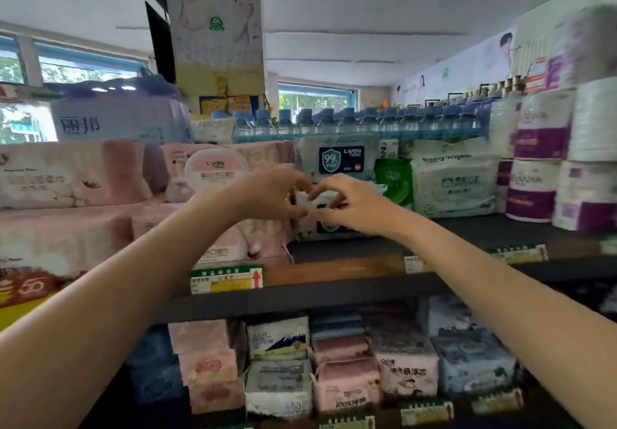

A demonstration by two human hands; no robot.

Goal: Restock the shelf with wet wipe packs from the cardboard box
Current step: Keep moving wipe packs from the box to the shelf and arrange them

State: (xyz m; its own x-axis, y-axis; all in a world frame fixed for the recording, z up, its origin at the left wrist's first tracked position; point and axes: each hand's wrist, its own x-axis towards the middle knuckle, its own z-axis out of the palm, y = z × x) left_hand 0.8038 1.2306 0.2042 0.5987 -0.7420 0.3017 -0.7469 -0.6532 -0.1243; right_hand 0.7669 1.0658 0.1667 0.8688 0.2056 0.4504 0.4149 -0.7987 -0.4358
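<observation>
Item: wet wipe pack (329,224), top of a short stack on the dark shelf (467,228), centre. Left hand (270,194) and right hand (354,204) pinch its upper edge with curled fingers.

Risk: a loose release may tip the stack toward the near edge.

Surroundings: pink packs (213,228) hard left, green pack (395,179) right, upright blue-label pack (337,158) behind, limiting room. Cardboard box not in view.

One view only — a wide-angle camera on the person's head, facing forward and close to the upper shelf (334,290), level with its front edge — the ceiling above it, the lower tier beneath.
</observation>
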